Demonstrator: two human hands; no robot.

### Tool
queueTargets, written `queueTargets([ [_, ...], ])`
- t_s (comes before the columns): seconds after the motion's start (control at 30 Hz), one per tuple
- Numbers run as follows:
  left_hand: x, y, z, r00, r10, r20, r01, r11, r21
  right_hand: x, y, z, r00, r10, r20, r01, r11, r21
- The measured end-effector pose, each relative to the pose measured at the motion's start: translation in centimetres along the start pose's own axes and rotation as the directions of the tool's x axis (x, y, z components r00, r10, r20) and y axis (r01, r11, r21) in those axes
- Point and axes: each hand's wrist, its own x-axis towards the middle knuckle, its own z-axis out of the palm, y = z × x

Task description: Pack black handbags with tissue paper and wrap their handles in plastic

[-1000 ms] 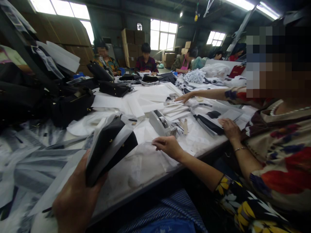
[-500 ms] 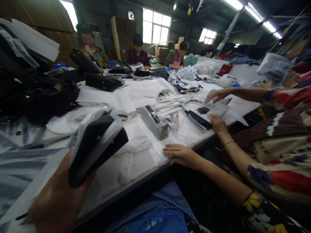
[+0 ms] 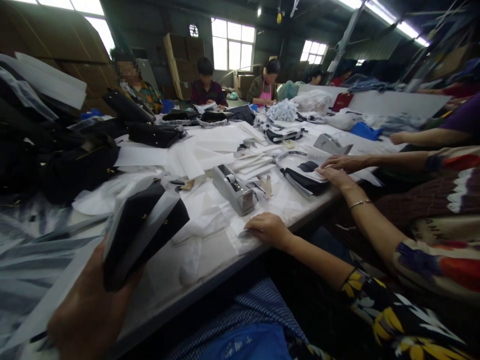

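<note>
My left hand (image 3: 88, 312) is at the bottom left, closed around the lower end of a small black purse (image 3: 144, 227) with gold studs. A sheet of white paper is partly wrapped around the purse, and I hold it tilted above the table. My right hand (image 3: 268, 230) lies at the table's near edge, with its fingers bent down onto a sheet of white tissue paper (image 3: 210, 222). A grey tape dispenser (image 3: 232, 187) stands just beyond that hand.
A co-worker on my right has both hands (image 3: 339, 167) on a black piece in a plastic sleeve (image 3: 303, 180). Black handbags (image 3: 75, 167) pile up at the left. White paper sheets (image 3: 210, 145) cover the table. Other people sit at the far end.
My right hand drew back from the middle of the paper to the table's edge and its fingers curled. The co-worker's far hand came back to the black piece. The purse stays in my left hand.
</note>
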Motion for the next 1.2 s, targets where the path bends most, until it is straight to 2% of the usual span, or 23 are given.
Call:
queueTargets([
  [0.1,-0.1,0.2,-0.3,0.999,0.043,-0.028,-0.04,0.995,0.087,0.8,-0.4,0.6,0.99,0.118,-0.072,-0.12,0.993,-0.021],
  [0.23,-0.1,-0.2,-0.1,0.995,0.086,-0.058,-0.079,0.99,0.119,1.1,-1.5,0.0,0.987,0.151,-0.051,-0.152,0.988,-0.033],
  [0.37,0.1,-0.5,0.1,0.995,0.074,-0.063,-0.068,0.994,0.084,1.8,-3.9,-1.6,0.992,0.012,-0.127,-0.016,0.999,-0.035],
  [0.47,0.2,-0.4,0.0,0.995,0.064,-0.078,-0.061,0.997,0.043,4.1,-5.3,-1.5,0.977,-0.123,-0.172,0.129,0.991,0.02],
  [0.53,0.2,-0.4,-0.2,0.994,0.058,-0.092,-0.057,0.998,0.016,6.4,-5.6,-0.6,0.985,-0.138,-0.109,0.142,0.989,0.031],
  [0.63,0.4,-0.8,-0.6,0.996,0.017,-0.084,-0.016,1.0,0.01,9.3,-6.0,1.2,0.995,-0.094,0.04,0.095,0.995,-0.025],
  [0.7,0.7,-1.1,-1.0,0.997,-0.043,-0.063,0.044,0.999,0.015,10.6,-7.0,2.3,0.987,-0.15,0.062,0.153,0.987,-0.047],
  [0.8,1.1,-1.2,-1.6,0.992,-0.111,-0.063,0.109,0.993,-0.032,11.8,-9.3,4.2,0.956,-0.29,0.05,0.291,0.957,-0.013],
  [0.93,1.4,-1.1,-2.1,0.987,-0.135,-0.083,0.127,0.987,-0.095,13.1,-10.9,5.9,0.895,-0.369,0.251,0.355,0.929,0.101],
  [1.03,1.4,-1.4,-2.2,0.986,-0.14,-0.09,0.131,0.986,-0.102,12.8,-9.5,4.4,0.832,-0.406,0.379,0.387,0.913,0.128],
  [1.13,1.3,-1.9,-2.0,0.985,-0.144,-0.094,0.136,0.987,-0.088,10.7,-7.0,0.2,0.822,-0.335,0.462,0.319,0.941,0.114],
  [1.2,1.3,-2.2,-1.8,0.987,-0.137,-0.082,0.131,0.988,-0.078,9.2,-5.7,-2.9,0.792,-0.309,0.526,0.258,0.951,0.17],
])
